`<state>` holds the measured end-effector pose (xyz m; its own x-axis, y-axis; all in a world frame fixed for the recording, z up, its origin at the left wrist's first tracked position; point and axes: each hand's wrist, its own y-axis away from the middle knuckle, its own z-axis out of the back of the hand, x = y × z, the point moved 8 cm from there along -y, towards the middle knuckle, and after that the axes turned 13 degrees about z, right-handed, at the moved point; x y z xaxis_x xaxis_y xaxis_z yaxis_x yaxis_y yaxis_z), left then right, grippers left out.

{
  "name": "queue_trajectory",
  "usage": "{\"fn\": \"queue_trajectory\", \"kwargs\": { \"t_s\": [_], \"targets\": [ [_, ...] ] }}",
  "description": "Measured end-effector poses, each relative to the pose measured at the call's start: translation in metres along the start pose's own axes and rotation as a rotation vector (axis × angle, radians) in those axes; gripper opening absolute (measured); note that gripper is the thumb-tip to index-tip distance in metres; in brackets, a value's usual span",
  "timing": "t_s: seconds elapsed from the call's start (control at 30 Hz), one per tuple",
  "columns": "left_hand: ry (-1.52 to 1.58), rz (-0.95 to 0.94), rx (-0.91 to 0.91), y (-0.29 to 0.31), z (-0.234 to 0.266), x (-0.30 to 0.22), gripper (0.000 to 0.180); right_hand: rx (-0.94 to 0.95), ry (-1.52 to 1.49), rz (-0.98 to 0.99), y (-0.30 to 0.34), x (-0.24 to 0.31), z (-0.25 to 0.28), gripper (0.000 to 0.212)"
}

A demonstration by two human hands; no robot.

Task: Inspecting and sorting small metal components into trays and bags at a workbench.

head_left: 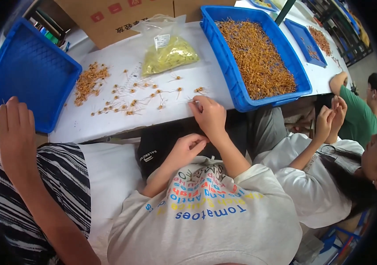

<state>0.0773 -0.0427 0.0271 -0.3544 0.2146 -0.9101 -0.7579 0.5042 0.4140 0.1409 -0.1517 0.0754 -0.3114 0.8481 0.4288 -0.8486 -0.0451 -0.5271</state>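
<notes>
Small orange components with thin wire leads (pixel 134 102) lie scattered over the white tabletop (pixel 122 121). At the table's near edge my right hand (pixel 210 115) is closed in a pinch, with a small orange wire-leaded component (pixel 192 101) at its fingertips, partly hidden. Just beyond it lie a few more such components (pixel 199 90). My left hand (pixel 184 153) is held over my lap beside my right wrist. Its fingers are curled together, and whatever they may hold cannot be made out.
A denser pile of components (pixel 91 81) lies left, beside a tilted blue tray (pixel 29 66). A clear bag of yellow-green pieces (pixel 168 55) stands before a cardboard box (pixel 113 22). Right, a blue bin (pixel 241 95) holds many components. Co-workers sit both sides; one's hand (pixel 16 128) is left.
</notes>
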Motion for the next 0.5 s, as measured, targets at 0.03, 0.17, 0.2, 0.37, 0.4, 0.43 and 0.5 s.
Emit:
{"fn": "queue_trajectory", "kwargs": {
  "t_s": [0.03,0.17,0.2,0.37,0.4,0.43,0.5],
  "targets": [
    [-0.021,-0.001,-0.004,0.000,0.001,-0.001,0.018,-0.017,0.016,-0.004,-0.001,0.000,-0.001,0.015],
    [-0.098,-0.021,-0.016,-0.003,0.001,-0.006,0.017,-0.064,0.076,-0.020,-0.002,-0.001,0.001,0.016],
    [-0.077,-0.023,-0.005,-0.004,0.002,-0.004,0.017,-0.065,0.034,-0.028,-0.001,0.000,0.004,0.017],
    [-0.034,-0.067,-0.014,-0.006,-0.001,0.000,0.017,-0.106,-0.128,0.016,-0.024,0.014,0.023,0.020],
    [-0.088,-0.080,-0.020,-0.008,0.001,0.004,0.017,-0.138,-0.162,0.067,-0.037,0.020,0.031,0.021],
    [-0.082,-0.056,-0.004,-0.009,0.002,0.008,0.017,-0.172,-0.194,0.115,-0.051,0.026,0.039,0.022],
    [-0.075,-0.035,-0.013,-0.007,0.006,0.010,0.017,-0.277,-0.251,0.228,-0.090,0.042,0.054,0.022]
  ]
}}
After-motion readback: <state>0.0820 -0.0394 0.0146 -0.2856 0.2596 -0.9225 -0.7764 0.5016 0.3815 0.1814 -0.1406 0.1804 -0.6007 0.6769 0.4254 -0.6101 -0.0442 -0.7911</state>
